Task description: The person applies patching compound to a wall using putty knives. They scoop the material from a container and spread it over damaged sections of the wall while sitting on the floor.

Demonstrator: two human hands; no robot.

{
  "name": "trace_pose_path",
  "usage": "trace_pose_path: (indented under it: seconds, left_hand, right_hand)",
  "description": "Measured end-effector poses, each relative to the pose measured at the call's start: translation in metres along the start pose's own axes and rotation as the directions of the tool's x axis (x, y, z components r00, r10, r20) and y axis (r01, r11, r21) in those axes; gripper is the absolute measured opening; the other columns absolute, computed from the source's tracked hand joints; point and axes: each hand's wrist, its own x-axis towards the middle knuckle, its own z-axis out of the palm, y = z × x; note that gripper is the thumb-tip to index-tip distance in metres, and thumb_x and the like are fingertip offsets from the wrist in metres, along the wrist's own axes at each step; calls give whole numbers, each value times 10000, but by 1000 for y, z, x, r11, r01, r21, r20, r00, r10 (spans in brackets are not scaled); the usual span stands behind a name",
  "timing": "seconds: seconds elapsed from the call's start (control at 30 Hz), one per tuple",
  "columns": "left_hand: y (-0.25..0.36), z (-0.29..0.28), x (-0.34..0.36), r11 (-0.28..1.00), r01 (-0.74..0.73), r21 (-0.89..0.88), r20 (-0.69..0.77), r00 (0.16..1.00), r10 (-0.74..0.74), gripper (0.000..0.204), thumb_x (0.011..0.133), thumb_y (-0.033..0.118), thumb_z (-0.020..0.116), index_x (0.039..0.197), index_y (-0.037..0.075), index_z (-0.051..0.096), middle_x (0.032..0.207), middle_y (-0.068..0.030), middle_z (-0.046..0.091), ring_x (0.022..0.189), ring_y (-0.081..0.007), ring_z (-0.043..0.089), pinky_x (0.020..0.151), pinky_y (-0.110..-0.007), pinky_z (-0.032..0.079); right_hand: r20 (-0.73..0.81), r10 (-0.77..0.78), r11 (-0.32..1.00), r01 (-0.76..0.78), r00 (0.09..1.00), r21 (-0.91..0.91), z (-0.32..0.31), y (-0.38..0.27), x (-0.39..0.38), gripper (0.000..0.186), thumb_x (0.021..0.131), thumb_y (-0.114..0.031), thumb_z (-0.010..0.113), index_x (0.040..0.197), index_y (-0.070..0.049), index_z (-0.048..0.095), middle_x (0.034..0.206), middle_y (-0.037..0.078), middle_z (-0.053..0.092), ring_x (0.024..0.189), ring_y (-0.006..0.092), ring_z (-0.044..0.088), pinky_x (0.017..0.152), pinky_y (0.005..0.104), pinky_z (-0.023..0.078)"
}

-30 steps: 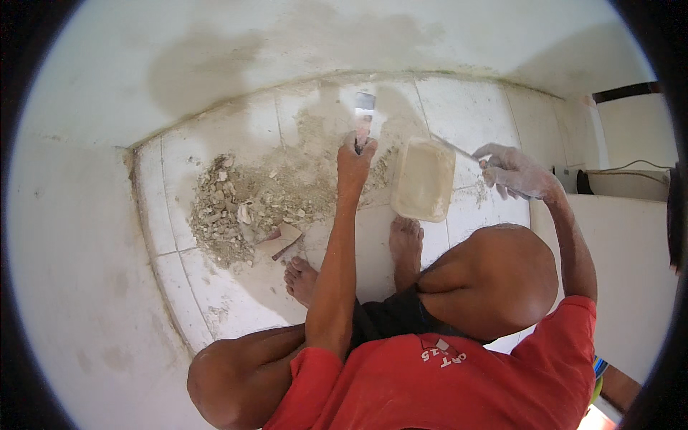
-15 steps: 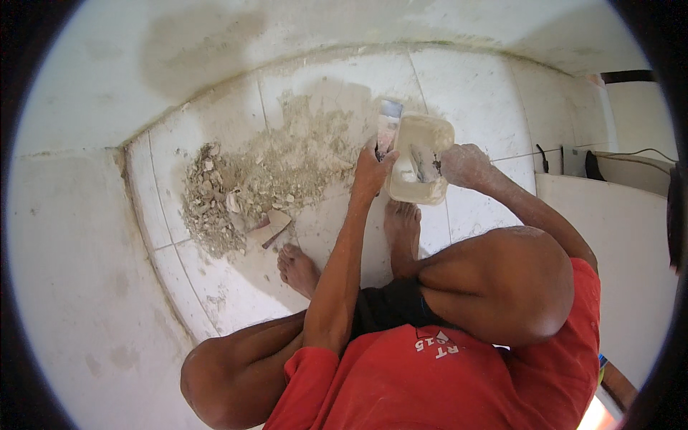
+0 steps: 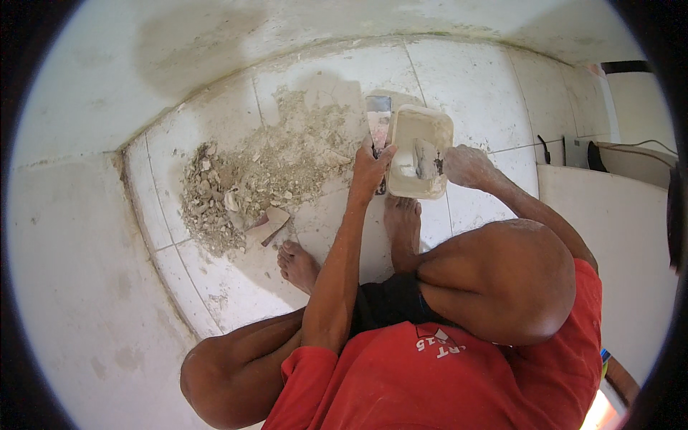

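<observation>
My left hand [image 3: 370, 168] is closed around the handle of a putty knife [image 3: 379, 120], whose wide blade points away from me. Its thumb presses against the left side of a cream plastic tub [image 3: 424, 115]. Pale, wet-looking residue coats the tub's inside. Fingers curled, my right hand [image 3: 469, 166] grips a second putty knife [image 3: 426, 156] at the tub's right rim. That blade lies inside the tub; most of its handle is hidden by my fist. White dust covers the right hand.
A heap of broken plaster rubble [image 3: 211, 197] lies on the white tiled floor [image 3: 469, 93] to the left. A flat broken piece [image 3: 269, 226] rests near my left foot [image 3: 297, 265]. Stained walls border the floor. Cables [image 3: 634, 147] and a pale panel [image 3: 602, 215] are at the right.
The tub has turned a little and its opening shows more fully. The left putty knife has swung slightly left and straightened. The blade in my right hand has shifted slightly within the tub.
</observation>
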Motion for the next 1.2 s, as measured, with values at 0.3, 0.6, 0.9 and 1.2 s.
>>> trace_pose_path:
  seconds: [0.3, 0.6, 0.9, 1.2]
  left_hand:
    - [6, -7, -3, 999, 41, 16, 25, 999, -41, 334, 899, 138, 672, 1175, -23, 574, 1010, -84, 660, 867, -149, 605, 790, -304, 503]
    - [6, -7, -2, 996, 25, 89, 19, 999, -27, 346, 905, 147, 671, 1187, -32, 582, 1018, -78, 667, 852, -133, 599, 782, -303, 503]
    - [4, -6, 0, 999, -20, 44, 25, 1000, 18, 351, 897, 164, 672, 1175, -34, 591, 1003, -70, 663, 827, -128, 585, 756, -289, 494]
    - [-6, -10, -1, 993, -53, 108, -6, 999, 54, 320, 889, 179, 684, 1122, -31, 618, 922, -64, 674, 766, -144, 595, 712, -299, 502]
  right_hand:
    - [-82, -72, 997, 73, 994, 14, 15, -9, 3, 294, 834, -185, 518, 820, 61, 679, 822, 299, 670, 824, 430, 687, 774, 515, 551]
    - [-126, -24, 991, 7, 992, -135, -24, -2, 13, 263, 832, -180, 530, 840, 22, 699, 845, 249, 692, 832, 399, 692, 740, 486, 563]
    - [-243, -227, 764, 18, 943, -645, -1, -37, 24, 82, 764, -50, 668, 831, -40, 714, 904, 174, 658, 858, 313, 675, 588, 374, 570]
    - [193, -300, 642, 348, 934, -683, 30, -60, -21, 263, 756, -64, 689, 988, 59, 699, 981, 177, 598, 900, 290, 613, 585, 403, 567]
